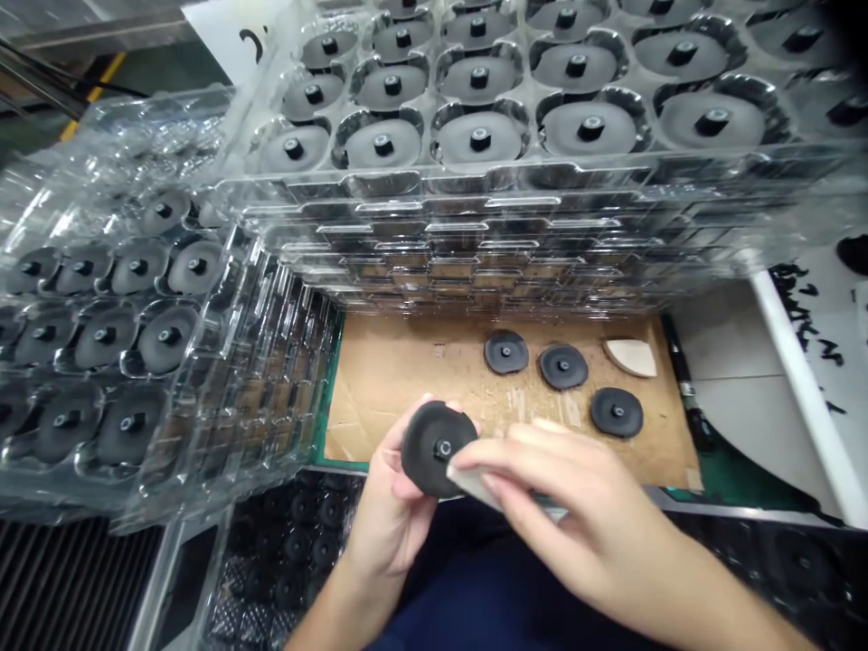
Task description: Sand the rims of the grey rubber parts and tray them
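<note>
My left hand (400, 506) is closed around a black rubber-like disc (424, 443) with a short hollow stub at its centre, tilted so that the stub side faces up. Pinched between the thumb and fingers of my right hand (576, 506) is a thin, pale grey flat piece (480, 488); its material is unclear. The tip of that piece is at the disc near the stub, and I cannot tell whether it touches. Beyond my hands, three similar discs lie stub up on a brown cardboard sheet (386, 362): one disc (506, 353), a second disc (563, 366) and a third disc (617, 412).
A cream wedge-shaped piece (632, 357) lies at the cardboard's right, beside a dark pen-like object (688, 389). Stacked clear plastic trays (488, 194) filled with discs rise behind. Another tray stack (223, 362) stands left. A white panel edge (806, 380) bounds the right side.
</note>
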`<act>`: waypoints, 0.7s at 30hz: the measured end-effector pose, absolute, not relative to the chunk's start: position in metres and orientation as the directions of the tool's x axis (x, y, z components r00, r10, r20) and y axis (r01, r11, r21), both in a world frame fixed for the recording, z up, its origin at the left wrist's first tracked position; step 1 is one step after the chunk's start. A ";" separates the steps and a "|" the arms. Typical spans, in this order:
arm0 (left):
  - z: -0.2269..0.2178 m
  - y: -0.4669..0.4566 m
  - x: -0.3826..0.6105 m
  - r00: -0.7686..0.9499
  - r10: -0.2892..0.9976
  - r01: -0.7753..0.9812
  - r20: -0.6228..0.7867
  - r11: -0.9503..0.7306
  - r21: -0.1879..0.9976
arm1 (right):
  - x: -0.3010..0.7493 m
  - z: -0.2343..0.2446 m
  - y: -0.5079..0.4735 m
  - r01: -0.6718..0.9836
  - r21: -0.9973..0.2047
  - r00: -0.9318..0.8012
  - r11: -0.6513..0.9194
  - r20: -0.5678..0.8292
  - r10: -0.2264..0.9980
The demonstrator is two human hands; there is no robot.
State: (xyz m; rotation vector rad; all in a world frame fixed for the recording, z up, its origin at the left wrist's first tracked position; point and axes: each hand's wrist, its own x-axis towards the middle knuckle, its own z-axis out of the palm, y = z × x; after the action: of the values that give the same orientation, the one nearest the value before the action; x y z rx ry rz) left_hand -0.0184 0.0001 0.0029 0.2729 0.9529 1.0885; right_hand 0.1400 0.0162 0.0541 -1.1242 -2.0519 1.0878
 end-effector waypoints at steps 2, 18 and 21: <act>0.004 0.001 -0.015 0.150 0.836 -0.651 -0.527 0.485 0.584 | 0.145 0.055 0.015 0.538 -0.773 -0.403 0.335 0.114 0.908; 0.001 -0.003 -0.026 0.460 0.726 -0.723 -0.511 0.641 0.258 | 0.153 -0.055 0.002 0.542 -0.838 -0.205 0.056 -0.067 0.977; 0.001 0.000 -0.025 0.477 0.700 -0.701 -0.531 0.668 0.252 | 0.155 -0.077 -0.014 0.558 -0.828 -0.199 0.055 -0.070 0.977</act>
State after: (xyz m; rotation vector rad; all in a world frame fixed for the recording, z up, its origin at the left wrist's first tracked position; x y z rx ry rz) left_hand -0.0254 0.0000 0.0015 -0.0004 0.6486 0.8556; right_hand 0.1554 -0.0140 -0.0773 -1.5350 -1.8103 1.0313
